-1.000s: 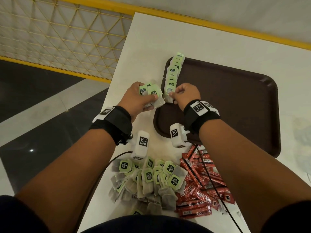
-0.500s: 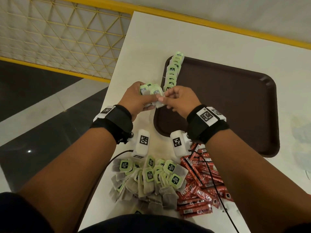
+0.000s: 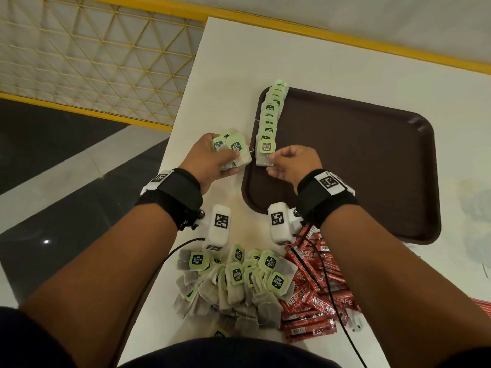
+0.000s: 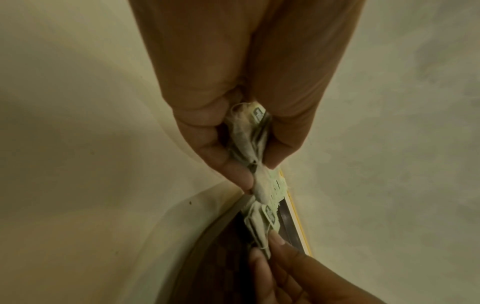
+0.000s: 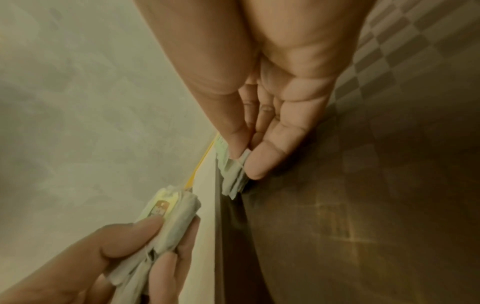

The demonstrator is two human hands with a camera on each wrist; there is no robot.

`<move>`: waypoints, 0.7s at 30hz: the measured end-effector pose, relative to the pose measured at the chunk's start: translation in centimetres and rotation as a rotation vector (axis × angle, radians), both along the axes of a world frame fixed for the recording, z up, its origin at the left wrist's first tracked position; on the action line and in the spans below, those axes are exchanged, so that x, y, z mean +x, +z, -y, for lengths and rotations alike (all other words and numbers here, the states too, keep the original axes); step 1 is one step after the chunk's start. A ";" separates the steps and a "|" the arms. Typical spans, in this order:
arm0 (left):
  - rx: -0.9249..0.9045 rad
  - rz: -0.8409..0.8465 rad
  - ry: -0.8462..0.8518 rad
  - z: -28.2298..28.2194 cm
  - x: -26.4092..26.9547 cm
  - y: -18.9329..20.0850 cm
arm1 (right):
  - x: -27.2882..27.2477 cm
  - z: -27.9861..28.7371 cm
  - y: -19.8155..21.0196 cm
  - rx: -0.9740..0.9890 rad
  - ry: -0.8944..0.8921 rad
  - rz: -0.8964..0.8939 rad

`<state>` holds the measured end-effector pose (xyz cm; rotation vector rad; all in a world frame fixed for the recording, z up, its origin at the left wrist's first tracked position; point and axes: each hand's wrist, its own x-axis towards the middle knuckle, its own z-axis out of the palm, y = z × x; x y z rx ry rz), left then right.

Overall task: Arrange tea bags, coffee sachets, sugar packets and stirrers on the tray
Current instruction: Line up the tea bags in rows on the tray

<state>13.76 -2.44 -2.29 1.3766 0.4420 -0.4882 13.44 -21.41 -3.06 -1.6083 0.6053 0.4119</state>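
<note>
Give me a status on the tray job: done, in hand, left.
Done: a row of tea bags lines the tray's left edge. In hand: the right hand pinches one tea bag at the row's near end, while the left hand grips a small bunch. Left: a loose tea bag pile and the red coffee sachets lie on the table. No sugar packets or stirrers show on the tray.

Right hand (image 3: 293, 166) now apart from left hand (image 3: 212, 160), pinching one tea bag (image 3: 265, 152) at near end of tray row (image 3: 271, 115).
</note>
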 end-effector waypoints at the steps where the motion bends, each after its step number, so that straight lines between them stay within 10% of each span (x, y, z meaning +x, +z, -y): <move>1: 0.002 -0.002 -0.006 0.0 0.0 0.0 | 0.1 -0.2 -0.1 -0.004 -0.007 -0.005; 10: 0.020 -0.003 -0.038 -0.3 -0.4 -0.1 | 1.1 -1.0 -0.7 -0.469 0.123 0.033; 21: -0.009 -0.001 -0.070 0.2 -1.5 0.2 | -0.9 -2.0 1.9 -0.200 0.298 0.119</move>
